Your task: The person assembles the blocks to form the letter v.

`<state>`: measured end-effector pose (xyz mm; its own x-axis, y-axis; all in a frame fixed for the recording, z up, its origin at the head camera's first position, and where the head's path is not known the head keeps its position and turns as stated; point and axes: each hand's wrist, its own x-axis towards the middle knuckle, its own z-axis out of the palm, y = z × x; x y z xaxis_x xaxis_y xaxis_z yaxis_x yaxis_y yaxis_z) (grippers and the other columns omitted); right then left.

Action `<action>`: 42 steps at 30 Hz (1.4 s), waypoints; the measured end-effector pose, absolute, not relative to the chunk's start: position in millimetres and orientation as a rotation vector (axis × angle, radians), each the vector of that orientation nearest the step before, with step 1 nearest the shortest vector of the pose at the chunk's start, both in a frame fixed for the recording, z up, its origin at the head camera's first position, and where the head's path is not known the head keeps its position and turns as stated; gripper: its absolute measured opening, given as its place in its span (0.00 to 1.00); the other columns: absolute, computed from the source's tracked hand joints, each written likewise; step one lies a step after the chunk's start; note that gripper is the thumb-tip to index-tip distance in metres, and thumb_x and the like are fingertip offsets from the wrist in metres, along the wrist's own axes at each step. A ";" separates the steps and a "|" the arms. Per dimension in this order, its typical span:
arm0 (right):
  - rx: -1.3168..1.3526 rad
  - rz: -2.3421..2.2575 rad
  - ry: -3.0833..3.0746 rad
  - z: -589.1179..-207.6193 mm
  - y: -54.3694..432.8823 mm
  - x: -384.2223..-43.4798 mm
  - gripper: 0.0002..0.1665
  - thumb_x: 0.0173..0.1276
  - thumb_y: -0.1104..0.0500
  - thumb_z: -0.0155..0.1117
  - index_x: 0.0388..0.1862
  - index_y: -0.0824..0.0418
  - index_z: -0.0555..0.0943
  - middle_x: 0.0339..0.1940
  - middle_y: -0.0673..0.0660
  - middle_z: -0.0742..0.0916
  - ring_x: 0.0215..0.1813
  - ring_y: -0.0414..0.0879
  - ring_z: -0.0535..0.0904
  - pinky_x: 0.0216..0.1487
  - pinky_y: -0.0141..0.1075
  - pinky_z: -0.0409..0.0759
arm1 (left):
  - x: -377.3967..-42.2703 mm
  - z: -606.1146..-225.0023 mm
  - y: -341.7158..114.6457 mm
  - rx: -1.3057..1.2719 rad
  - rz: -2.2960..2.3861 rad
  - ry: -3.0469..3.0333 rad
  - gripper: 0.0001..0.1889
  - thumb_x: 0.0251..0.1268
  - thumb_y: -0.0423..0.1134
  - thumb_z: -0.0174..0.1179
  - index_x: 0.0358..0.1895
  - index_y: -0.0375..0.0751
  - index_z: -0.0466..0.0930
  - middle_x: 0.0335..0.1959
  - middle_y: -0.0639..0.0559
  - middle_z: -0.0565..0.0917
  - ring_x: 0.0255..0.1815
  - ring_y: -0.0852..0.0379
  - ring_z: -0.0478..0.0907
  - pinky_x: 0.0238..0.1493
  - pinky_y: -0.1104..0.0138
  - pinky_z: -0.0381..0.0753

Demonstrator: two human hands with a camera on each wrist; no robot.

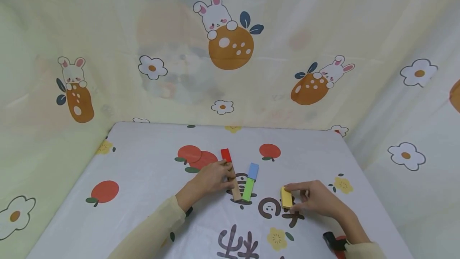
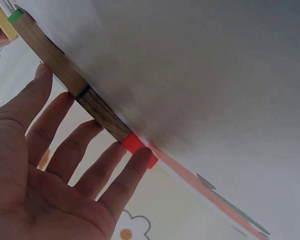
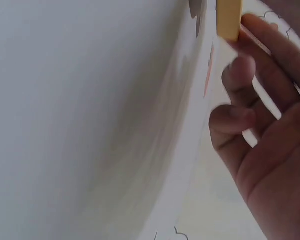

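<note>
My left hand (image 1: 213,177) lies along the left side of a row of blocks, its fingertips and thumb touching them. In the left wrist view the row runs from a red block (image 2: 132,143) through a dark wooden block (image 2: 107,115) to a light wooden block (image 2: 52,52). To the right of that row lie a green block (image 1: 248,189) and a blue block (image 1: 253,171), end to end; the green one meets the wooden row at its near end. Farther right, my right hand (image 1: 318,199) pinches a yellow block (image 1: 286,198) by its ends, with the other fingers bent.
The blocks are on a white tablecloth (image 1: 143,227) printed with fruit, flowers and dark lettering. A patterned curtain (image 1: 172,91) stands behind the table and on both sides. A black strap (image 1: 334,242) circles the right wrist.
</note>
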<state>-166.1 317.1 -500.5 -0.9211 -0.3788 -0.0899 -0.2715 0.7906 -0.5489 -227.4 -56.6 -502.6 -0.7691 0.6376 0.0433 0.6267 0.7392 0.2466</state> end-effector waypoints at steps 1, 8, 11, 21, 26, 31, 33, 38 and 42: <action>-0.495 -0.805 2.803 -500.4 315.4 -167.3 0.35 0.51 0.43 0.88 0.61 0.46 0.90 0.49 0.44 0.93 0.31 0.35 0.73 0.30 0.28 0.71 | -227.5 -502.8 -56.5 1.049 0.384 2.888 0.21 0.67 0.54 0.73 0.58 0.52 0.91 0.71 0.48 0.83 0.77 0.42 0.76 0.69 0.53 0.83; -0.406 -0.824 2.886 -502.6 305.1 -177.5 0.36 0.52 0.46 0.88 0.62 0.48 0.89 0.35 0.45 0.87 0.31 0.36 0.73 0.29 0.28 0.69 | -228.7 -504.9 -56.2 1.058 0.360 2.892 0.21 0.67 0.55 0.72 0.59 0.53 0.91 0.70 0.49 0.84 0.77 0.43 0.76 0.68 0.54 0.84; -0.383 -0.842 2.907 -504.7 301.8 -181.1 0.37 0.53 0.46 0.87 0.63 0.49 0.88 0.32 0.46 0.85 0.32 0.37 0.73 0.30 0.28 0.70 | -228.9 -505.5 -56.3 1.065 0.356 2.892 0.20 0.67 0.55 0.72 0.58 0.52 0.91 0.69 0.49 0.84 0.76 0.43 0.77 0.67 0.54 0.85; -0.323 -0.831 2.997 -509.2 291.8 -193.8 0.36 0.57 0.50 0.86 0.65 0.53 0.86 0.29 0.47 0.81 0.32 0.42 0.72 0.27 0.29 0.69 | -229.1 -505.1 -57.2 1.054 0.374 2.884 0.21 0.67 0.55 0.72 0.59 0.52 0.91 0.70 0.49 0.84 0.76 0.44 0.76 0.68 0.54 0.84; -0.349 -0.839 3.029 -512.0 286.4 -202.2 0.36 0.57 0.50 0.86 0.65 0.55 0.87 0.30 0.49 0.83 0.32 0.42 0.73 0.27 0.28 0.70 | -227.9 -504.1 -57.3 1.066 0.369 2.885 0.20 0.67 0.55 0.72 0.58 0.52 0.91 0.70 0.49 0.84 0.76 0.44 0.77 0.68 0.54 0.84; -0.367 -0.871 3.035 -513.7 282.5 -211.7 0.36 0.56 0.51 0.86 0.64 0.55 0.87 0.28 0.48 0.82 0.32 0.42 0.73 0.27 0.29 0.69 | -228.1 -504.5 -56.7 1.068 0.366 2.889 0.20 0.67 0.54 0.73 0.58 0.52 0.91 0.69 0.49 0.85 0.75 0.44 0.77 0.66 0.54 0.85; -0.375 -0.881 3.035 -514.5 281.1 -215.4 0.35 0.56 0.51 0.86 0.64 0.55 0.87 0.28 0.48 0.81 0.32 0.42 0.73 0.27 0.29 0.69 | -228.5 -504.8 -56.6 1.066 0.366 2.890 0.20 0.67 0.53 0.73 0.58 0.52 0.91 0.69 0.49 0.85 0.75 0.44 0.77 0.66 0.54 0.86; -0.384 -0.887 3.042 -516.7 277.3 -224.0 0.34 0.56 0.51 0.86 0.63 0.55 0.88 0.26 0.48 0.80 0.32 0.42 0.73 0.28 0.29 0.69 | -228.6 -504.7 -56.7 1.073 0.362 2.894 0.19 0.67 0.53 0.73 0.57 0.51 0.92 0.66 0.49 0.86 0.74 0.44 0.78 0.64 0.55 0.87; -0.382 -0.879 3.048 -516.7 273.2 -229.7 0.35 0.55 0.51 0.87 0.63 0.56 0.88 0.26 0.48 0.81 0.32 0.43 0.73 0.28 0.29 0.69 | -227.9 -504.1 -56.8 1.071 0.365 2.891 0.19 0.67 0.54 0.73 0.57 0.51 0.92 0.66 0.50 0.86 0.74 0.44 0.78 0.64 0.55 0.87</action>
<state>-229.7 273.2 -516.7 -0.9700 -0.2135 0.1164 -0.2427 0.8202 -0.5180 -227.9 -56.8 -504.1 -0.7612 0.6468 0.0463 0.6380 0.7343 0.2316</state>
